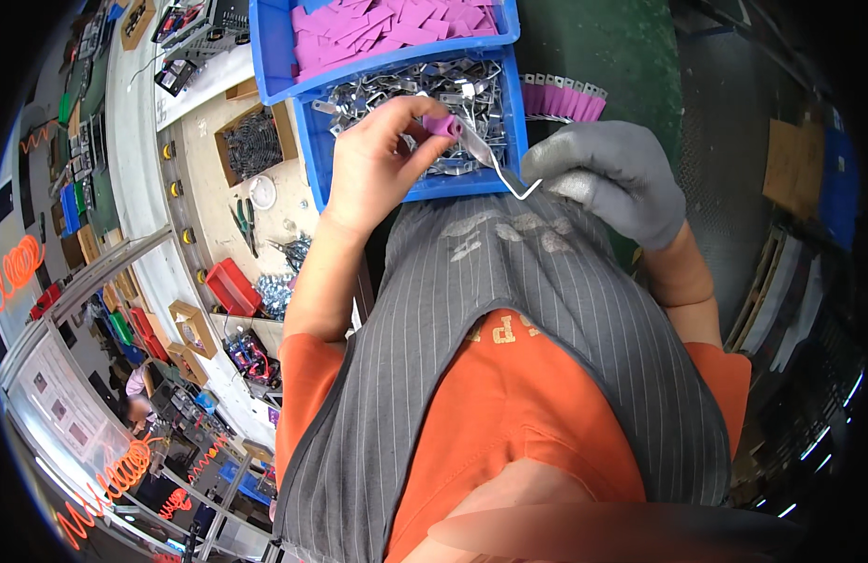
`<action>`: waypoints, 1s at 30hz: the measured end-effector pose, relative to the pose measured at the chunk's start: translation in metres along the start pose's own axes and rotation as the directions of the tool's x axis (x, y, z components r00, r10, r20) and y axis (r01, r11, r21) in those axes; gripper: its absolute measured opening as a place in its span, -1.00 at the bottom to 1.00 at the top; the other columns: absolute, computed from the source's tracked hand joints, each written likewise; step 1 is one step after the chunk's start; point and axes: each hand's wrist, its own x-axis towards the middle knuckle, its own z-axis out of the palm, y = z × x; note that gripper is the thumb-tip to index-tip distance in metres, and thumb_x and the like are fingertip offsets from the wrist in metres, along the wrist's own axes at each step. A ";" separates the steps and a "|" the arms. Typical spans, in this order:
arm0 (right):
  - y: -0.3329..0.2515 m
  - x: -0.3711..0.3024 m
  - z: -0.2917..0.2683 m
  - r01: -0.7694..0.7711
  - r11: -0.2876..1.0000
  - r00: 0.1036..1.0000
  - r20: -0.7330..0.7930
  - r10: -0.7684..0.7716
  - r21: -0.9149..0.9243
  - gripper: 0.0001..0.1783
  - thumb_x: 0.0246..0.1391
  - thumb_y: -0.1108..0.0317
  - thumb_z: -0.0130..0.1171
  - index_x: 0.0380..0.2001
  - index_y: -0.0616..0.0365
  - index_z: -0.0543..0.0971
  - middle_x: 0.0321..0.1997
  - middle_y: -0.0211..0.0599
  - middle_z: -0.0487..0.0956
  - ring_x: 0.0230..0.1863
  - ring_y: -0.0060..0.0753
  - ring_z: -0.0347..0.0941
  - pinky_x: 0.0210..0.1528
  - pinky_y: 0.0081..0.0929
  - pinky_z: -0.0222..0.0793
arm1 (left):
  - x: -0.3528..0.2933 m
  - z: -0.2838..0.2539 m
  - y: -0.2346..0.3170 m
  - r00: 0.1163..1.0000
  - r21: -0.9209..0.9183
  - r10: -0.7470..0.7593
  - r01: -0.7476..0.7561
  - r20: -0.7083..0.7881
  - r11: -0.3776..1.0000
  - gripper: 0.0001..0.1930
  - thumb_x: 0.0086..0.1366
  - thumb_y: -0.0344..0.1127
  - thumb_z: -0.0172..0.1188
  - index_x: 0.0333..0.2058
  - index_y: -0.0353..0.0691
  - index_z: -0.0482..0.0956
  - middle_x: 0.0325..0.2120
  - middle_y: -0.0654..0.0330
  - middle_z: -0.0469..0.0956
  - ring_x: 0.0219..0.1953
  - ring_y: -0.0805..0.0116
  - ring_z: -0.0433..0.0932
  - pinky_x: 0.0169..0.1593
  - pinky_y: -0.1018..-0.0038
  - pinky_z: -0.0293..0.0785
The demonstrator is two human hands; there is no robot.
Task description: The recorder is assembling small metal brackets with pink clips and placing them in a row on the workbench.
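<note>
My bare left hand point(382, 155) pinches a small purple sleeve point(441, 124), rolled into a tube, between thumb and fingertips. A bent metal strip point(478, 147) runs from that sleeve toward my right hand point(614, 174), which wears a grey glove. The gloved thumb and fingers are closed at the strip's hooked far end. Both hands are over the near edge of a blue bin point(312, 155) full of loose metal strips point(472, 84). Behind it, another blue bin point(273, 56) holds flat purple pieces point(378, 33).
A row of metal strips with purple sleeves point(563, 98) lies on the green surface point(603, 47) right of the bins. On the left bench are a box of dark parts point(253, 145), green-handled pliers point(243, 225) and a red bin point(233, 287). My lap and striped apron point(509, 253) are below.
</note>
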 end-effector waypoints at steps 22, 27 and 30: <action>0.042 0.030 0.001 -0.377 0.884 0.904 0.318 0.286 0.277 -0.72 0.11 0.38 0.00 -0.13 0.24 0.50 -0.36 -0.37 0.54 -0.43 -0.65 0.42 -0.38 -0.68 0.37 | 0.007 0.003 -0.007 0.882 0.284 0.173 -0.318 0.439 0.905 -0.31 -0.01 -0.38 0.29 0.14 -0.15 0.24 -0.44 0.14 0.55 -0.32 0.14 0.53 -0.20 0.31 0.47; 0.071 0.028 0.020 -0.348 0.898 0.935 0.176 0.309 0.271 -0.75 0.10 0.38 0.03 -0.17 0.24 0.50 -0.32 -0.36 0.53 -0.38 -0.68 0.41 -0.31 -0.65 0.38 | 0.008 0.005 -0.017 0.928 0.340 0.244 -0.335 0.282 0.879 -0.23 -0.10 -0.45 0.37 0.15 -0.12 0.27 -0.32 0.15 0.52 -0.29 0.22 0.54 -0.20 0.36 0.50; 0.072 0.013 0.019 -0.294 0.907 0.954 0.032 0.299 0.302 -0.77 0.10 0.40 0.04 -0.17 0.22 0.50 -0.27 -0.34 0.54 -0.35 -0.62 0.46 -0.29 -0.64 0.43 | 0.001 -0.002 -0.020 0.968 0.278 0.218 -0.177 -0.123 0.944 -0.50 -0.03 -0.51 0.32 -0.05 -0.20 0.45 -0.43 0.27 0.38 -0.48 0.43 0.36 -0.39 0.54 0.38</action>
